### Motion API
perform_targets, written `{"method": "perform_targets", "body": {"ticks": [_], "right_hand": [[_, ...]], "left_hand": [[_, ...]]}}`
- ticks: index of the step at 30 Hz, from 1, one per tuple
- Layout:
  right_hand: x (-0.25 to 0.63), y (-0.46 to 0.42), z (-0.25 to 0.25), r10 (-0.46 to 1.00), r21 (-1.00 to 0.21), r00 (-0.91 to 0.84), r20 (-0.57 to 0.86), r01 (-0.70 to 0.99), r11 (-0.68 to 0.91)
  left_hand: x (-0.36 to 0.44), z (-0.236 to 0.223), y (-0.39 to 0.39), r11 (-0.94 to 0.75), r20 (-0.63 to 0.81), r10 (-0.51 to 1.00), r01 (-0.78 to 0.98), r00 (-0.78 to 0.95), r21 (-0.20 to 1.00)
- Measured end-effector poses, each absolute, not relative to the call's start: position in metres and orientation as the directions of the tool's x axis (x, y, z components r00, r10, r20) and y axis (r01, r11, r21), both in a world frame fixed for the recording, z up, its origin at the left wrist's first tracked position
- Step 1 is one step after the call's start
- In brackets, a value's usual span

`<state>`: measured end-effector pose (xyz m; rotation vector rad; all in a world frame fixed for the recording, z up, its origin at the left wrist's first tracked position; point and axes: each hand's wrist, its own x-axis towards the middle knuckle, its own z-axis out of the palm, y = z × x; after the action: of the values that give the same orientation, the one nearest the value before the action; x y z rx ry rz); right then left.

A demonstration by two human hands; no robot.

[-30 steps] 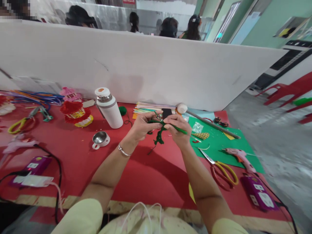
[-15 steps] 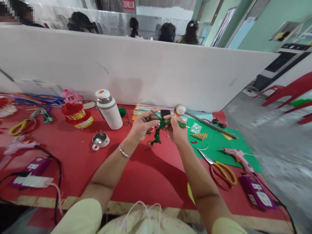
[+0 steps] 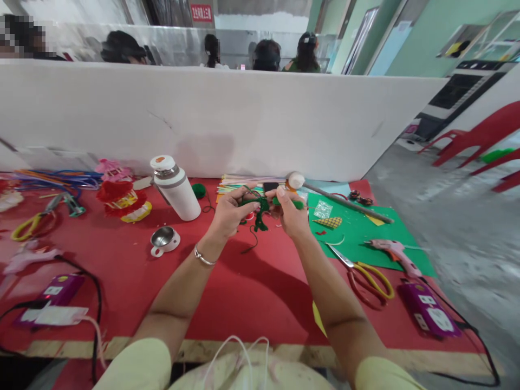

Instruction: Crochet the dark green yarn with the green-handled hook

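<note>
My left hand (image 3: 226,214) pinches a small dark green crocheted piece (image 3: 261,221), which hangs below my fingers with a thin loose yarn tail. My right hand (image 3: 293,216) is closed around a crochet hook with a green handle (image 3: 299,205); its tip is at the work, too small to make out. Both hands are held above the red table, close together. Behind the left hand lies a green yarn ball (image 3: 199,190), a strand running from it across the table.
A white thermos (image 3: 179,192) and metal cup (image 3: 163,238) stand left. Scissors (image 3: 357,271), a glue gun (image 3: 400,254) and a purple power strip (image 3: 430,311) lie right. Colourful sticks (image 3: 235,181) lie behind the hands, before a white partition (image 3: 264,119).
The crocheted piece has turned and hangs shorter and more bunched, with its yarn tail now dangling free. Both hands stay close together. The whole view has shifted slightly.
</note>
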<state>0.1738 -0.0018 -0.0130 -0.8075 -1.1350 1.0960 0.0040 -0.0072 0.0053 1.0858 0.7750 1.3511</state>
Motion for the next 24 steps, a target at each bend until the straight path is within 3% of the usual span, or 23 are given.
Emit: {"method": "perform_targets", "body": {"ticks": [4, 7, 11, 16, 20, 24], "right_hand": [[0.180, -0.003, -0.011, 0.919, -0.907, 0.027, 0.392, -0.152, 0.392], [0.185, -0.004, -0.008, 0.829, -0.831, -0.058, 0.556, -0.032, 0.555], [0.185, -0.006, -0.009, 0.600, -0.567, -0.099, 0.794, 0.239, 0.789], [0.175, -0.009, -0.022, 0.384, -0.313, -0.082, 0.920, 0.439, 0.842], [0.169, -0.009, -0.032, 0.307, -0.259, -0.038, 0.951, 0.445, 0.857], [0.161, -0.011, -0.034, 0.308, -0.308, 0.076, 0.948, 0.449, 0.839]], "left_hand": [[0.003, 0.003, -0.004, -0.144, 0.180, 0.980, -0.328, 0.081, 0.934], [0.001, -0.002, 0.000, -0.218, 0.240, 0.970, -0.303, 0.037, 0.928], [0.002, -0.004, 0.000, -0.265, 0.277, 0.961, -0.303, -0.005, 0.915], [0.007, 0.004, -0.007, -0.212, 0.218, 0.976, -0.371, -0.025, 0.904], [0.013, 0.004, -0.009, -0.152, 0.163, 0.986, -0.480, -0.019, 0.864], [0.021, 0.001, -0.015, -0.141, 0.140, 0.989, -0.544, -0.044, 0.827]]}}
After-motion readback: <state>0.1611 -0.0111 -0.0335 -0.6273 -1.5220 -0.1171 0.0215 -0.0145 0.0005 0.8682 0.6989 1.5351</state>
